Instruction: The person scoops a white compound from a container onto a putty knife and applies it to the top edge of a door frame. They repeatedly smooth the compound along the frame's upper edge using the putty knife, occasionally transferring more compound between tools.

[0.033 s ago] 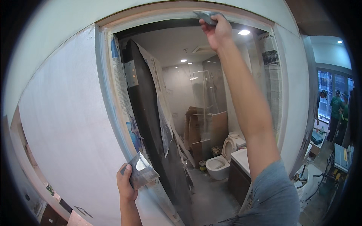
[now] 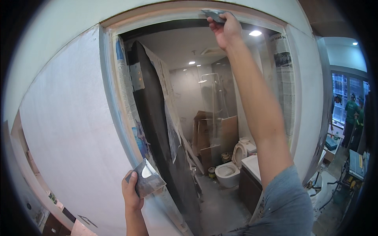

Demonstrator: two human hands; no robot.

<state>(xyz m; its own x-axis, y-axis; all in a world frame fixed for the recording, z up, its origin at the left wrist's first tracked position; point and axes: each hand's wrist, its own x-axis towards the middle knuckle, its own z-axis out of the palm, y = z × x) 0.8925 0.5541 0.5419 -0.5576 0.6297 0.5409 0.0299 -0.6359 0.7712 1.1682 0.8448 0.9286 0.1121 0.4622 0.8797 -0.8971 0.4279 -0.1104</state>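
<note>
My right hand [image 2: 227, 31] is raised to the top of the door frame [image 2: 165, 24], its fingers closed round a flat metal putty knife [image 2: 214, 15]. The blade lies at the frame's pale upper face; whether it presses on it I cannot tell. Lower left, my left hand [image 2: 133, 190] grips a wide, square-edged metal putty knife [image 2: 151, 183] between thumb and fingers. White filler [image 2: 149, 170] sits on that blade's upper part. This second blade is held in front of the left door jamb, beside the dark door [image 2: 151, 106].
Newspaper [image 2: 126, 84] covers parts of both jambs. Through the doorway are a toilet [image 2: 227, 176], a vanity cabinet [image 2: 249, 185] and leaning cardboard [image 2: 204, 135]. A white wall panel [image 2: 71, 118] stands left. Far right, people in green [image 2: 350, 112] stand near tools and a workbench [image 2: 356, 167].
My right hand and its putty knife have shifted very slightly left along the frame's top. My left hand stays where it was.
</note>
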